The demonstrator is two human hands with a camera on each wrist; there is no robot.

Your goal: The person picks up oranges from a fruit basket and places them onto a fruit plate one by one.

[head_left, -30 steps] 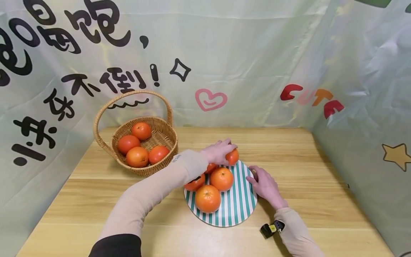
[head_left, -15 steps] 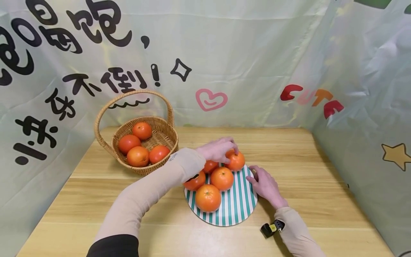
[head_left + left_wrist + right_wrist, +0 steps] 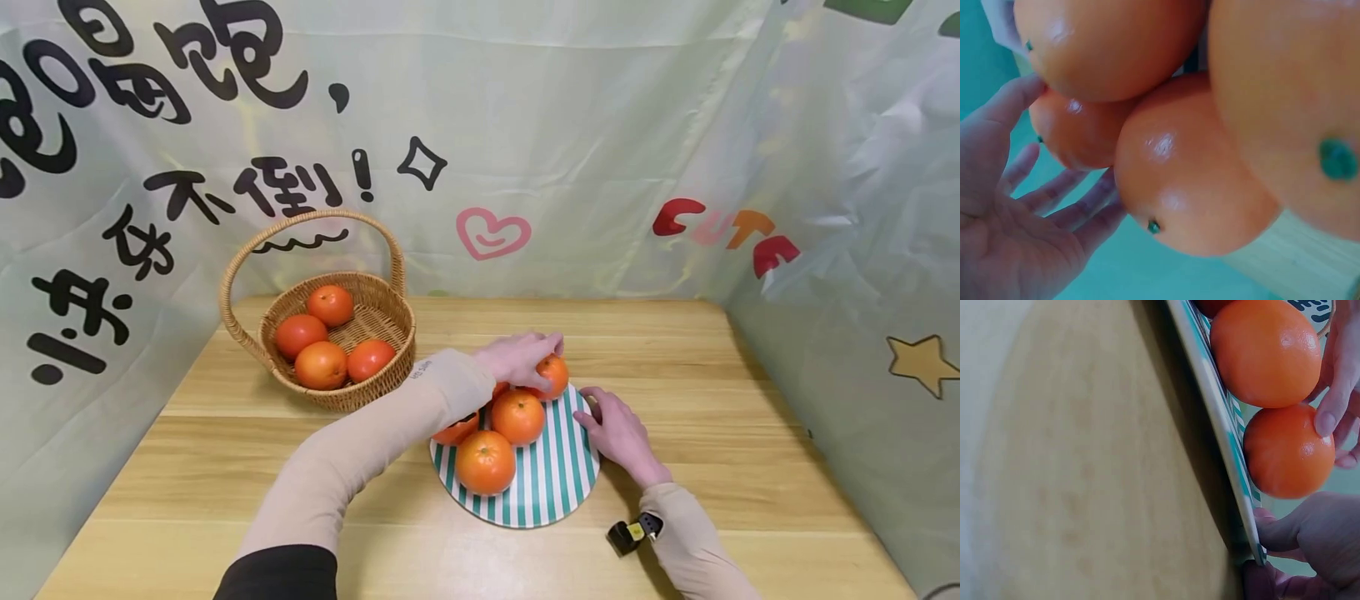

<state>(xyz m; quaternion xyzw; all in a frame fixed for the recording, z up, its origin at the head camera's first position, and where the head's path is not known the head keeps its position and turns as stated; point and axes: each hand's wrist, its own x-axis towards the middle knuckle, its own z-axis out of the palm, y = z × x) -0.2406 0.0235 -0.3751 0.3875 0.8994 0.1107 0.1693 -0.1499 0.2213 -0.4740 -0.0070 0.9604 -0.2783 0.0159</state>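
Observation:
A round plate with green and white stripes lies on the wooden table. Several oranges are on its left and back parts; the nearest orange is at the front left. My left hand reaches across and holds the orange at the plate's back edge, its thumb in front and fingers behind. In the right wrist view, that thumb presses the same orange. My right hand pinches the plate's right rim, thumb on top and fingers underneath. My left forearm partly hides two oranges.
To the left stands a wicker basket with a tall handle, holding several orange-red round fruits. Printed cloth walls enclose the table at the back and sides. A small black device sits at my right wrist.
My left hand has set the orange down at the plate's back edge, then shifted slightly right and around it. My right hand has stayed on the rim.

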